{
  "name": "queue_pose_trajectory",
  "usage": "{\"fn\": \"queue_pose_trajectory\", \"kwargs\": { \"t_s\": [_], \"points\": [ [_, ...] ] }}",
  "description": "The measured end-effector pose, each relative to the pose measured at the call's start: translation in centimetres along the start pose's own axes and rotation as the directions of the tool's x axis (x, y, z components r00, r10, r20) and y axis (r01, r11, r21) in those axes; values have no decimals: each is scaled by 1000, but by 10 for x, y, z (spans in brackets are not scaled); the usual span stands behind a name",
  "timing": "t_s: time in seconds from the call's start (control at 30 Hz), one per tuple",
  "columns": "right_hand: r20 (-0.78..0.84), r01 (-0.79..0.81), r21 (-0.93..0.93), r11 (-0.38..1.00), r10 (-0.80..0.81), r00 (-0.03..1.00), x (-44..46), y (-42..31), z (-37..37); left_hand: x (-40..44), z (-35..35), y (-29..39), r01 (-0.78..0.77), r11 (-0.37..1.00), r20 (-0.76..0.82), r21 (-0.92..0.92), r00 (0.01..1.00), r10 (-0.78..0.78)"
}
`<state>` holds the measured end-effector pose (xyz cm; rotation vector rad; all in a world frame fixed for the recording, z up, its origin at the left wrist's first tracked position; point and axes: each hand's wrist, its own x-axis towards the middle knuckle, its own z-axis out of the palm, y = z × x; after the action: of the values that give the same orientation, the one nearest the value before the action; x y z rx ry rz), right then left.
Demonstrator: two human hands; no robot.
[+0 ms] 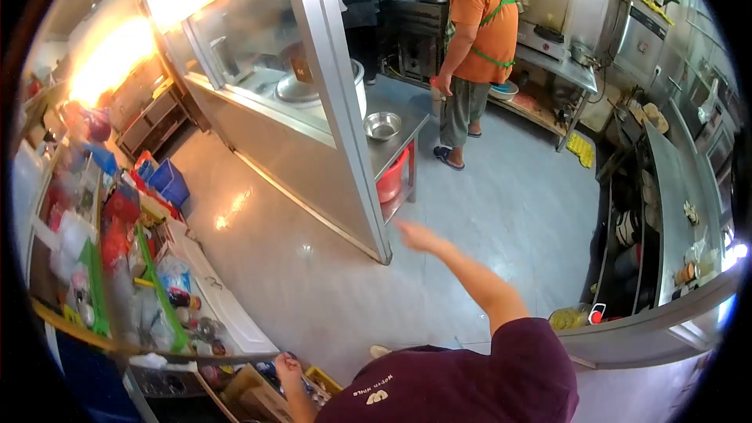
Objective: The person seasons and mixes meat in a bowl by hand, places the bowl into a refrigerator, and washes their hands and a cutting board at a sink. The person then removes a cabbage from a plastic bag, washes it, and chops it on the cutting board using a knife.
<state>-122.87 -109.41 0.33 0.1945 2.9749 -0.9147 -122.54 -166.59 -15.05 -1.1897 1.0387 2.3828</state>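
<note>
My right arm reaches forward from a maroon sleeve. My right hand, slightly blurred, is over the floor near the foot of the metal partition post; no object shows in it, and its fingers are not distinct. Low on the left, my left hand has its fingers curled in, with nothing visible in them. It is nearest to an open cardboard box and a yellow crate. Beyond the post, a steel bowl stands on a metal table above a red tub.
A person in an orange shirt stands ahead with their back turned; another person is behind the partition. Cluttered shelves and a blue basket line the left. A steel counter runs along the right. Grey floor lies between.
</note>
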Motion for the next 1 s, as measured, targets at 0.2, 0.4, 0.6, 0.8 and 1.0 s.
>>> {"fn": "queue_pose_trajectory", "kwargs": {
  "t_s": [0.2,0.4,0.6,0.8,1.0],
  "points": [
    [193,-677,281,680,651,734,-148,146,132,32,83,29,-101,992,-8,80,995,102],
    [424,-949,150,278,849,316,-259,189,143,46,147,-8,2,930,124,367,991,-51],
    [361,-860,254,442,782,508,-220,221,135,36,207,-40,24,954,55,297,998,-42],
    [289,-712,277,646,650,702,-118,198,104,-10,220,-41,-10,966,139,259,990,-26],
    [284,-619,231,751,556,781,-68,170,93,-19,170,-47,-30,990,-27,136,999,34]
  ]
}}
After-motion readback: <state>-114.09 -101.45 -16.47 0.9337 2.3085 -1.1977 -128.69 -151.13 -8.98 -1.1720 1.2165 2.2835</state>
